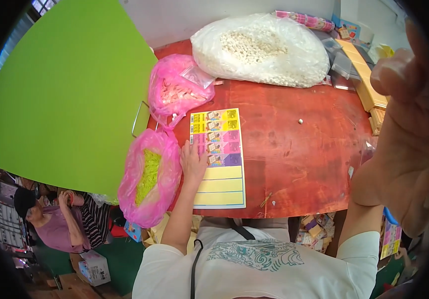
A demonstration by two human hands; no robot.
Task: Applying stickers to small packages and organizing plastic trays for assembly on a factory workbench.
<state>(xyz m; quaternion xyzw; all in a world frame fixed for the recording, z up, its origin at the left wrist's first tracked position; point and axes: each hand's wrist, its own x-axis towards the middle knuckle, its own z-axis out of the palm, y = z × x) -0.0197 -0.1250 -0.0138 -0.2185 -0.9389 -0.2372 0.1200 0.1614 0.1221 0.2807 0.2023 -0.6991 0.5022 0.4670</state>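
A long card sheet [219, 187] lies on the red table, with yellow, pink and purple printed strips on its upper part and plain pale yellow strips below. My left hand [193, 160] rests on the sheet's left edge, fingers stretched out and holding nothing. Left of that hand is a pink plastic bag [129, 169] of yellow-green small pieces. Raised close to the camera at the right, my right hand [399, 144] shows its palm. Its fingers look apart, some of them bent, with nothing seen in them; part is lost in the dark rim.
At the table's [294, 164] back stands a clear bag [204, 45] of small white pieces. A second pink bag [157, 74] holds pale pink pieces. One white piece [300, 121] lies loose. A green board [75, 94] rises at left; a seated person [60, 226] is beyond.
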